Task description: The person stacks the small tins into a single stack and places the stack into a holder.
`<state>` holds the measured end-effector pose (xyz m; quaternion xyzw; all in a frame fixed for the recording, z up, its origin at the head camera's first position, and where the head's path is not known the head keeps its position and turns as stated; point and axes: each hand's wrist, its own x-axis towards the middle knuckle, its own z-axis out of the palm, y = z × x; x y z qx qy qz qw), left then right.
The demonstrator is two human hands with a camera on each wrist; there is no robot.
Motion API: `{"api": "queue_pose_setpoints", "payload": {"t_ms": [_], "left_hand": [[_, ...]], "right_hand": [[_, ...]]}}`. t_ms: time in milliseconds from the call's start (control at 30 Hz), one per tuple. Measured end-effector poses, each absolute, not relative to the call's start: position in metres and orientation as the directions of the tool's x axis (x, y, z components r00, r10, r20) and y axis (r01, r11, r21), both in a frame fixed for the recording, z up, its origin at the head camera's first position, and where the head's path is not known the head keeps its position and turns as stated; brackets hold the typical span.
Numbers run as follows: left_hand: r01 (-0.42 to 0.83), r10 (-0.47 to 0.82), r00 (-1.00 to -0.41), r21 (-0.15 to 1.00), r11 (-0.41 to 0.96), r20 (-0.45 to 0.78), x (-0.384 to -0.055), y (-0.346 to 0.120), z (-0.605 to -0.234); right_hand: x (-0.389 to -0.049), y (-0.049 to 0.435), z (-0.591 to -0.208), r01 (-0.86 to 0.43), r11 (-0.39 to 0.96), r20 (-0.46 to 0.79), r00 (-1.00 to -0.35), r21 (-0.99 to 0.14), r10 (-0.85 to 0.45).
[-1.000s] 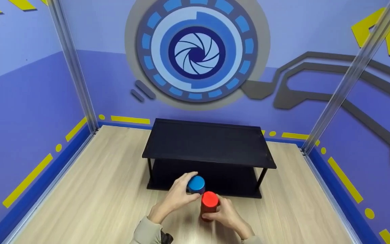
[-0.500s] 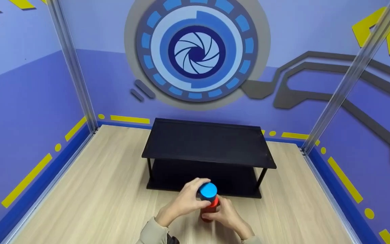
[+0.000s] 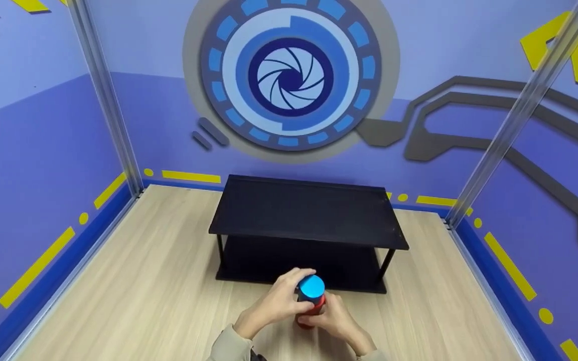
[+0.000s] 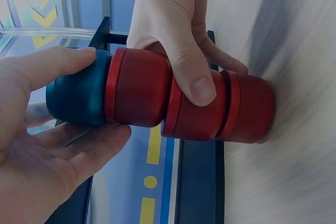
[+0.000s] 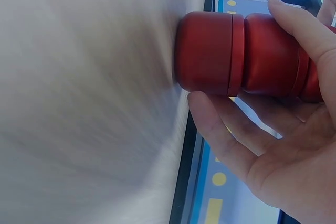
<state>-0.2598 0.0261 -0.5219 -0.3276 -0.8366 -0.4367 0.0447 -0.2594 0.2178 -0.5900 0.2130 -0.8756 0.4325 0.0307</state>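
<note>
Three small round red lidded tins stand in a column on the table. In the left wrist view, where the column lies sideways, they appear as a bottom tin, a middle tin and an upper tin. On top sits a blue tin, its base right at the upper red lid. My left hand grips the blue tin between thumb and fingers. Lower down, my right hand holds the red column around the middle tin, one fingertip close to the bottom tin. The head view mostly hides the red tins.
A black two-level shelf stands just beyond the hands on the wooden table. Blue-purple panels with metal corner posts enclose the back and sides.
My left hand has carried the blue tin rightward and toward me, from beside the red column to on top of it. The right hand stays at the column.
</note>
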Motion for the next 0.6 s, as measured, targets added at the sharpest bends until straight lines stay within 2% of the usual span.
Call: {"api": "queue_pose_setpoints", "payload": {"t_ms": [300, 600], "left_hand": [[0.637, 0.513, -0.747, 0.679, 0.366, 0.424, -0.261, 0.027, -0.527], [0.481, 0.492, -0.832, 0.777, 0.406, 0.258, -0.257, 0.022, -0.537]], "right_hand": [[-0.259, 0.216, -0.592, -0.423, 0.515, 0.27, -0.898, -0.746, -0.347], [-0.257, 0.217, -0.594, -0.422, 0.526, 0.276, -0.901, -0.738, -0.335]]}}
